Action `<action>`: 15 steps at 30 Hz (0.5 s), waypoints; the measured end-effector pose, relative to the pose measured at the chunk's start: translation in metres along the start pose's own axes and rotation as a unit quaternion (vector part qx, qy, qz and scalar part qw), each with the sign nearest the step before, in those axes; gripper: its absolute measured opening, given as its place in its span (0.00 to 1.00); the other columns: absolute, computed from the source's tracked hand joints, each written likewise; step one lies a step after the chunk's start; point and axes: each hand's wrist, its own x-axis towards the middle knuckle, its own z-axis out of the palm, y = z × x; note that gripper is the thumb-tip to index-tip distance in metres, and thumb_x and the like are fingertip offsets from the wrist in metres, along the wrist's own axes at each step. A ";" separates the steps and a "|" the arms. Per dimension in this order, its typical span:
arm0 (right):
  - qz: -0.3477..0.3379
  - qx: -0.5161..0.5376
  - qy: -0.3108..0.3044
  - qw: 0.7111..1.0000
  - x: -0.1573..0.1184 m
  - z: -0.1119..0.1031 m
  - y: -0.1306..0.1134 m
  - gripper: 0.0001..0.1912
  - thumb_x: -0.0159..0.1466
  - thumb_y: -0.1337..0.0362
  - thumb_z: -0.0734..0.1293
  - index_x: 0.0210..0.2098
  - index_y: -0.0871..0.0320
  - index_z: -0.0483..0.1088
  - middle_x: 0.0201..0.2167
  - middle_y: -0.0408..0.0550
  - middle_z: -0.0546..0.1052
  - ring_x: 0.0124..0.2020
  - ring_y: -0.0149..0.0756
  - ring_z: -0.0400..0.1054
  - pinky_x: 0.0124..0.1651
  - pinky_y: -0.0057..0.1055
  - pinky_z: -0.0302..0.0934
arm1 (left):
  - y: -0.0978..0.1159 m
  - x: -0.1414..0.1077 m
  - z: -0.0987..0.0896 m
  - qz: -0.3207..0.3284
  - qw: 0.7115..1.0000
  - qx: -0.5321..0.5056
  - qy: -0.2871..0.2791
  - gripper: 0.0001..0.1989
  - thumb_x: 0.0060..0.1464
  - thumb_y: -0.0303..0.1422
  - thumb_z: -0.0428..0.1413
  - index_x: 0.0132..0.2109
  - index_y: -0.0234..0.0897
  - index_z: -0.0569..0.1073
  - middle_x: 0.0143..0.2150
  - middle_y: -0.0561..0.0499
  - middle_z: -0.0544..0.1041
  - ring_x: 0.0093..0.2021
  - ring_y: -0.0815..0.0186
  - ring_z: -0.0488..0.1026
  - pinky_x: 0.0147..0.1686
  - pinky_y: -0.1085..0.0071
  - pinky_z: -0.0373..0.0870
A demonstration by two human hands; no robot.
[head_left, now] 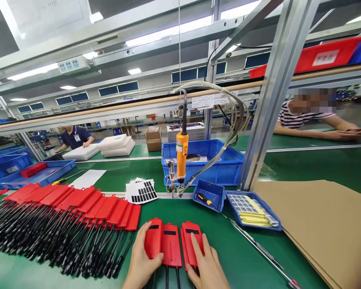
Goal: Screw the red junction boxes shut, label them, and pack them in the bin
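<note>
Three red flat cases with black label windows and black cables lie side by side at the front. My left hand (144, 257) is wrapped round the left red case (154, 239), thumb on its right edge. The middle red case (171, 251) lies between my hands. On the right red case (192, 241), which seems to have another beneath it, my right hand (207, 261) rests with thumb and fingers round its lower part. To the left, many red cases (90, 200) overlap in a long row, their black cables (87, 245) toward the front.
An orange electric screwdriver (182, 154) hangs over the table before a blue bin (225, 170). Small blue trays (209, 192) hold a screwdriver and stickers. Label sheets (142, 190), tweezers (258, 247) and brown cardboard (325, 224) lie around. Two people sit farther back.
</note>
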 end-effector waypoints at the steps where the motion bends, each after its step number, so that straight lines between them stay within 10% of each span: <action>1: 0.004 -0.019 0.014 1.000 0.001 0.006 -0.008 0.36 0.59 0.62 0.65 0.65 0.63 0.59 0.60 0.72 0.63 0.51 0.57 0.68 0.42 0.45 0.69 | 0.003 0.000 0.006 0.004 1.000 0.000 0.008 0.44 0.42 0.24 0.56 0.67 0.40 0.55 0.67 0.41 0.60 0.67 0.50 0.56 0.65 0.49 0.56; 8: 0.032 -0.012 0.023 0.999 0.013 0.001 -0.014 0.41 0.53 0.72 0.66 0.66 0.52 0.58 0.41 0.56 0.72 0.38 0.49 0.69 0.38 0.40 0.67 | 0.030 0.003 0.043 -0.001 0.989 0.118 -0.089 0.51 0.41 0.26 0.57 0.70 0.30 0.42 0.71 0.35 0.46 0.71 0.51 0.45 0.65 0.58 0.56; 15: 0.177 0.268 -0.088 0.943 -0.046 -0.144 0.016 0.43 0.54 0.70 0.63 0.69 0.53 0.52 0.52 0.51 0.72 0.50 0.41 0.68 0.53 0.35 0.64 | 0.011 0.015 0.040 0.130 0.960 0.224 -0.111 0.35 0.55 0.39 0.53 0.67 0.34 0.55 0.68 0.32 0.53 0.61 0.42 0.62 0.57 0.46 0.61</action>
